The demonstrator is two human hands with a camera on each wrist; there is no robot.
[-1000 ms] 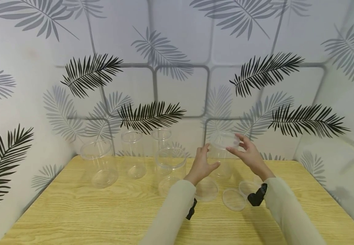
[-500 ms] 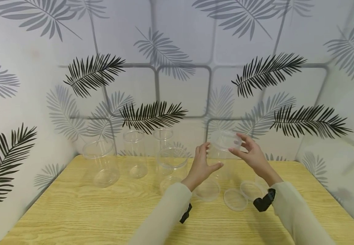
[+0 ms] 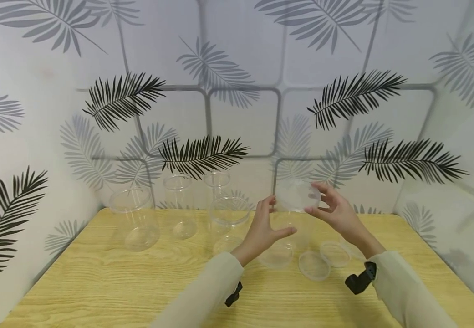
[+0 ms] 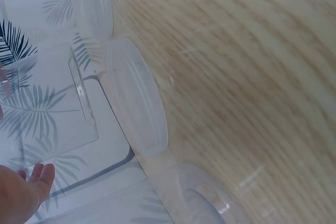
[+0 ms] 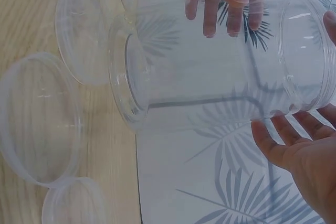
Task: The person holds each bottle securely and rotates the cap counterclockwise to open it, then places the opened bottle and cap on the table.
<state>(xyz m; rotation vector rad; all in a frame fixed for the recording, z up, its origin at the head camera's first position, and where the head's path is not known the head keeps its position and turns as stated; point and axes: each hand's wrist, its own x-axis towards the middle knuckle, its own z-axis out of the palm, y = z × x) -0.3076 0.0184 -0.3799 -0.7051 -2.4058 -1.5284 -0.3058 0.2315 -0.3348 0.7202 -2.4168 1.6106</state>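
A clear plastic jar [image 3: 303,224] stands between the hands, with a frosted lid [image 3: 296,195] at its top. My left hand [image 3: 262,234] holds the jar's side, fingers behind it and thumb in front. My right hand [image 3: 340,217] grips the lid's rim between thumb and fingers. In the right wrist view the jar [image 5: 205,72] spans the picture, with left-hand fingers on its wall and the right hand [image 5: 307,156] around the lid end. The left wrist view catches the jar's base [image 4: 86,98] and part of the left hand [image 4: 21,195]. Whether the base touches the table cannot be told.
Several loose clear lids lie in front of the jar, including a large lid [image 3: 275,257] and a smaller lid [image 3: 314,265]. Left of the hands stand several clear jars, the nearest jar [image 3: 229,218] close to my left forearm. A patterned wall backs the wooden table [image 3: 138,291].
The lidded jar has come slightly nearer, its top tipping toward me. My left hand has shifted a little left and down; my right wrist has moved right and down.
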